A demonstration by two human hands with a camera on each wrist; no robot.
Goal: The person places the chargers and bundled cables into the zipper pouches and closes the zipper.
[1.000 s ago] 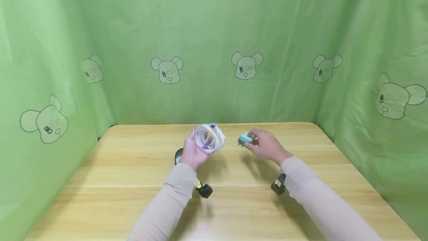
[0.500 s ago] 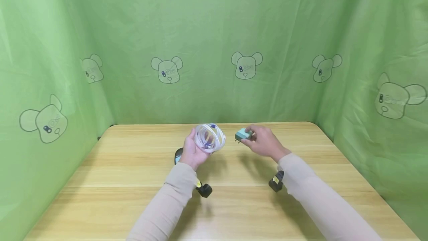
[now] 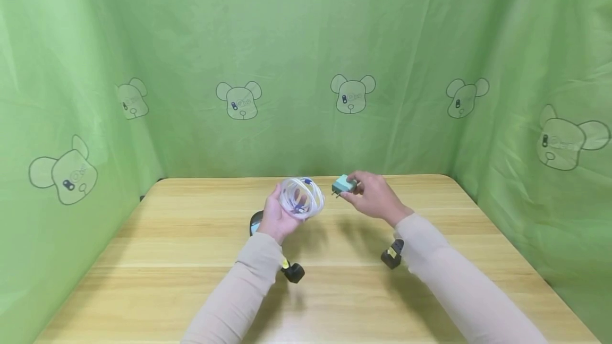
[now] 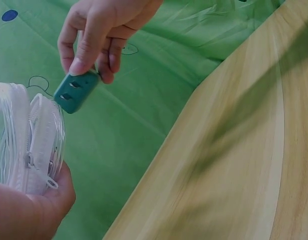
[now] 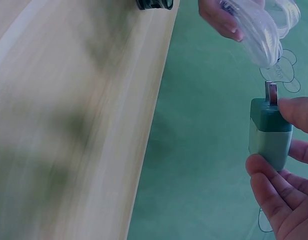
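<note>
In the head view my left hand (image 3: 277, 216) holds a clear round zip pouch (image 3: 302, 198) above the table, palm turned up beneath it. White zipper tape (image 4: 21, 140) and a dangling pull (image 4: 48, 181) show in the left wrist view. My right hand (image 3: 377, 195) pinches a green charger plug (image 3: 343, 185) between thumb and fingers. Its two metal prongs (image 5: 271, 93) point toward the pouch in the right wrist view. The plug is just right of the pouch, a small gap apart in the head view.
Below both hands lies a light wooden table (image 3: 191, 259). Green curtains (image 3: 296, 131) printed with bear heads enclose it at the back and sides. Black wrist cameras (image 3: 294, 273) hang under the sleeves, and a dark rounded thing (image 3: 255, 222) shows beside the left wrist.
My right hand has moved a little left and farther forward with the charger plug, closer to the pouch. The left hand and pouch stay nearly still.
</note>
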